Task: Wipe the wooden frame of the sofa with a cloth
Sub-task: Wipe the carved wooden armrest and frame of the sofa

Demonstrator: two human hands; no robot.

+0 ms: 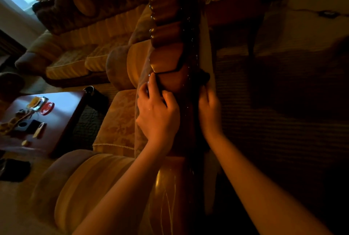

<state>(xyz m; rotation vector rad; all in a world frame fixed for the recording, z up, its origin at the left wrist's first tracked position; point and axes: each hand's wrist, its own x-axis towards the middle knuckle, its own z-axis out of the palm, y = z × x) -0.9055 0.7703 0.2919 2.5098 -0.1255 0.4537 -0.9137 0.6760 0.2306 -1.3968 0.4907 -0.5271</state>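
Light: dim, warm; much of the right side lies in shadow.
Wooden frame (pixel 170 32): glossy carved top rail of the sofa back, running from the bottom centre up to the top centre; lobed sections divided by dark grooves.
Left hand (pixel 157 115): rests on the cushion-side edge of the rail, palm down, wrist bent slightly upward from a bare forearm that enters from the lower left.
Left fingers (pixel 152 83): curled, tips bent onto the wood at a dark groove; index reaches furthest forward, the others bunched close behind it. Whether they pinch anything cannot be told.
Right hand (pixel 210 110): on the far, shadowed side of the rail, back of the hand toward the camera, forearm coming in straight from the lower right.
Right fingers: pressed together and pointing forward along the rail's back edge, their tips closed on a dark cloth (pixel 204 78).
Cloth position: a small dark wad against the rear edge of the rail, just ahead of the right hand, beside a pale strip (pixel 206 49) that runs along the back of the sofa.
Sofa cushions (pixel 117 121): patterned gold upholstery to the left of the rail.
Side table (pixel 64 106): left of the sofa, bearing a red round object (pixel 48 108) and other small items too blurred to name.
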